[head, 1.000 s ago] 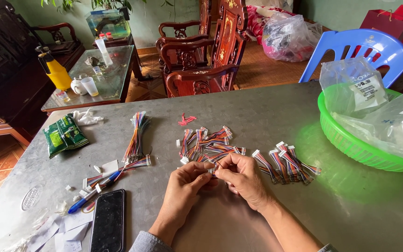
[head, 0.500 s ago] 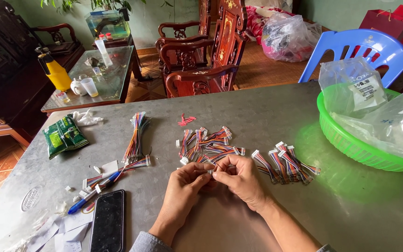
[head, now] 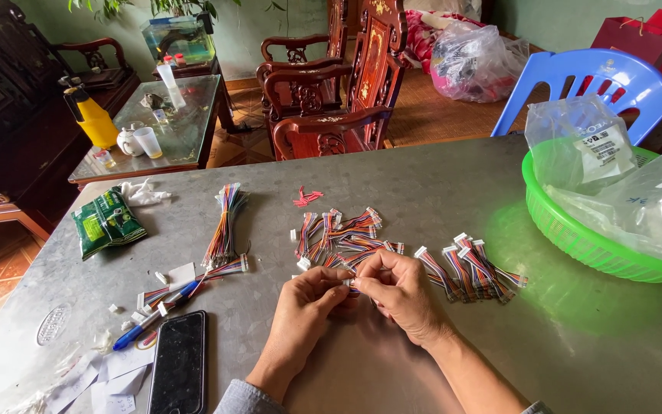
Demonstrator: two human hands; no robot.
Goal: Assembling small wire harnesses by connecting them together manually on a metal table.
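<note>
My left hand (head: 304, 307) and my right hand (head: 400, 295) meet over the grey metal table (head: 423, 192), fingertips pinched together on one small multicoloured wire harness with a white connector (head: 351, 284). Just beyond the fingers lies a loose pile of the same short harnesses (head: 339, 234). A second, tidier group of harnesses (head: 469, 268) lies to the right of my right hand. A bundle of longer coloured wires (head: 224, 226) lies to the left.
A black phone (head: 179, 362), a blue pen (head: 151, 318) and paper scraps lie at the front left. A green packet (head: 105, 222) sits further left. A green plastic basket (head: 568, 230) with clear bags stands at the right. Chairs and a glass table stand behind.
Both hands stay in the same spot over the table; only the fingers shift slightly on the harness.
</note>
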